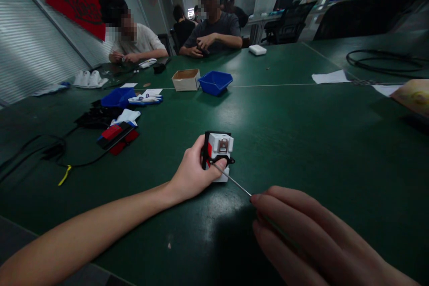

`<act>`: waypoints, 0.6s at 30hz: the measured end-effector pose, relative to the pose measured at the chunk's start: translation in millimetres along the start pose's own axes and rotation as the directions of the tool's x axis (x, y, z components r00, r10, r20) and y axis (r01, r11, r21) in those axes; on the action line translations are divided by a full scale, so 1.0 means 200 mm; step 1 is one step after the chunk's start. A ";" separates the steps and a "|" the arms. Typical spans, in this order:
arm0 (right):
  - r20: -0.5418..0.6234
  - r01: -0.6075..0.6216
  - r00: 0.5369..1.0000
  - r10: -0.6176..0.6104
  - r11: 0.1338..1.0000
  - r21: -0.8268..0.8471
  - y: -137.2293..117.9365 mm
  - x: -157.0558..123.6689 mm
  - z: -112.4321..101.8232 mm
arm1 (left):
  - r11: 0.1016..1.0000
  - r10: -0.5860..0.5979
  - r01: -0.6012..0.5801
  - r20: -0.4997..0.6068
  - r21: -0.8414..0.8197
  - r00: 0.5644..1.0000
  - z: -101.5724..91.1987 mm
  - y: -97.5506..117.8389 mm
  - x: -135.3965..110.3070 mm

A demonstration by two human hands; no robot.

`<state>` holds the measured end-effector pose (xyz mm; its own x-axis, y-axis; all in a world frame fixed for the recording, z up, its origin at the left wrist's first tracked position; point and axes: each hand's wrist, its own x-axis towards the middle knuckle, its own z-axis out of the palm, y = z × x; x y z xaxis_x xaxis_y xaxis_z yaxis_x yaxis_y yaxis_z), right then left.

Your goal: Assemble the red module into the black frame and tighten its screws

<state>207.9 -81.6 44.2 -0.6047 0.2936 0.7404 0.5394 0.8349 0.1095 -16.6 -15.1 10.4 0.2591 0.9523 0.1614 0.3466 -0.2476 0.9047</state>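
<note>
– Holding what in the left hand (189, 172)?

– Holding a white block (215, 141) with a red side, in the middle, over the green tabletop (301, 143). Wrapped snugly with the fingers (198, 144), with the thumb (210, 175) pressed on the near side, by a black bracket (229, 161). Can't tell about resting or floating.

– And in the right hand (301, 228)?

– Pinching the end of a thin metal rod (236, 183), with the fingers close together. Pointing it at the black bracket, right by the left thumb. Can't tell about touching there.

– Look where now?

– Look past the block, at a blue tray (215, 83) next to a little tan box (186, 84). Then look left, at another blue tray (118, 98) beside a white and blue glove (145, 99). Closer in, see a red and black thing (115, 136) by black cords (55, 148), plus a yellow strip (65, 175).

– And across the tabletop?

– See a person in a white top (145, 38), then a person in a dark top (228, 24) with a small black thing (203, 52) in hand. Far to the right, find a loopy black cable (377, 69) and white paper (330, 77).
</note>
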 end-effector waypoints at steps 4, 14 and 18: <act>-0.015 0.075 0.997 -0.075 0.997 -0.009 0.02 0.05 -0.02 | 1.000 0.002 -0.002 0.001 0.002 1.000 0.00 0.01 0.00; -0.001 0.017 1.000 -0.017 0.999 -0.027 0.02 0.10 -0.04 | 0.999 0.002 -0.002 -0.012 0.037 1.000 0.00 0.02 0.00; -0.024 -0.018 1.000 0.020 0.997 0.071 0.00 0.13 -0.04 | 0.998 0.017 -0.016 -0.017 0.054 1.000 0.00 0.02 0.00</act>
<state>196.4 -77.0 68.6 -0.5793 0.2989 0.7583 0.5076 0.8602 0.0487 -15.3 -16.2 14.4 0.2493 0.9508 0.1840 0.3907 -0.2726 0.8792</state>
